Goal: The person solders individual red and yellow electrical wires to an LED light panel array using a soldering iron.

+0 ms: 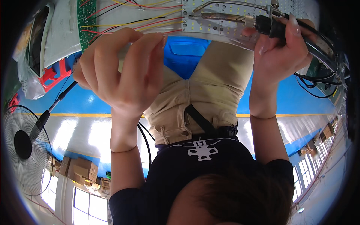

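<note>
My right hand (pixel 281 48) is closed around the black handle of a soldering iron (pixel 225 17). Its tip points left over a white LED board (pixel 210 28). A thin curved metal tube (pixel 232 5) is clamped above the iron. My left hand (pixel 123 67) has its fingers curled, thumb and forefinger brought together at the board's lower left edge. A red wire (pixel 173 31) runs from the board to those fingertips, which seem to pinch it. Red, yellow and black wires stretch between the white board and a green circuit board (pixel 87 32), partly behind my left hand.
A blue plastic stool (pixel 185 52) shows under the bench edge. Black cables (pixel 322 77) trail from the iron at right. At left are a red stool (pixel 56 75), a dark-screened device (pixel 39 41) and a standing fan (pixel 26 146). Cardboard boxes (pixel 82 168) stand behind me.
</note>
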A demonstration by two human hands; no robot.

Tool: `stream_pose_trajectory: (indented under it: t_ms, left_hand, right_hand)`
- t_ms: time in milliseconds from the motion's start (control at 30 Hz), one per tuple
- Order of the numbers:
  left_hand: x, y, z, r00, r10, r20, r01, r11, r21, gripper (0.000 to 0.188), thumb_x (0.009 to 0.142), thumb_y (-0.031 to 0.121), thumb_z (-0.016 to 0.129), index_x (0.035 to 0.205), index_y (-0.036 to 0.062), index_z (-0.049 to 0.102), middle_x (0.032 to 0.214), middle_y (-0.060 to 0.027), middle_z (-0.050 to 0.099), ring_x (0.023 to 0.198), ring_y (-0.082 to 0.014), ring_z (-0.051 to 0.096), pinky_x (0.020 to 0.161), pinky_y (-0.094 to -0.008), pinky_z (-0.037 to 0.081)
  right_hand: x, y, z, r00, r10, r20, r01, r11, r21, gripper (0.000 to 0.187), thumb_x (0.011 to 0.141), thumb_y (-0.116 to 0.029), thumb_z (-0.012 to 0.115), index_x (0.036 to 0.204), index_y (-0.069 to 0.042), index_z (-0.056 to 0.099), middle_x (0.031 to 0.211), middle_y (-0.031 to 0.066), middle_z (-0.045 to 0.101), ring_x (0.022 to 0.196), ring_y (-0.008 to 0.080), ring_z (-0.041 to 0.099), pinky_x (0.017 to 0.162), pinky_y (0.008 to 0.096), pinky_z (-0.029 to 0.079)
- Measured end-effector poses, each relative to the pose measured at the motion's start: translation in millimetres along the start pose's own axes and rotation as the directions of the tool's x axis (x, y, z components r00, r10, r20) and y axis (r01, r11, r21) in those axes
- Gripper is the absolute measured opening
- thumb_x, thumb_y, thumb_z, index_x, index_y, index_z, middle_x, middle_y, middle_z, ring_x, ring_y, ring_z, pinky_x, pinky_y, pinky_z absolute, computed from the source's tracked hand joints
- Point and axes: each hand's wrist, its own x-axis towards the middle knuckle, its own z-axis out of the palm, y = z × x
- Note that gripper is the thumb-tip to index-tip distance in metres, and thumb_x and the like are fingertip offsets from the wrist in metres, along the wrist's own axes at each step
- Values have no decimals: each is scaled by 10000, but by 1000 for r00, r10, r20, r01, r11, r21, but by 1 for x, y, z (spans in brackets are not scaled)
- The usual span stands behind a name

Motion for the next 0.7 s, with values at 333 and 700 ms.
stream_pose_trajectory:
  t_ms: [333, 700]
  left_hand:
    - [-9, -5, -11, 999, -34, 10, 35, 999, -35, 201, 821, 227, 790, 1021, 222, 808, 1011, 49, 645, 915, -154, 565, 875, -340, 338]
    - [50, -53, -45, 926, -377, 13, 377, 924, -58, 111, 936, 143, 713, 897, 41, 737, 751, -41, 663, 676, -213, 590, 658, -354, 431]
  right_hand:
    - [5, -35, 35, 998, 5, -58, 11, 961, 276, 157, 991, -138, 576, 929, -36, 476, 527, 62, 475, 374, 127, 447, 413, 353, 509]
    - [28, -62, -33, 981, 125, -149, -41, 881, 472, 216, 1052, -213, 566, 891, -79, 511, 581, 50, 521, 438, 129, 443, 394, 307, 366]
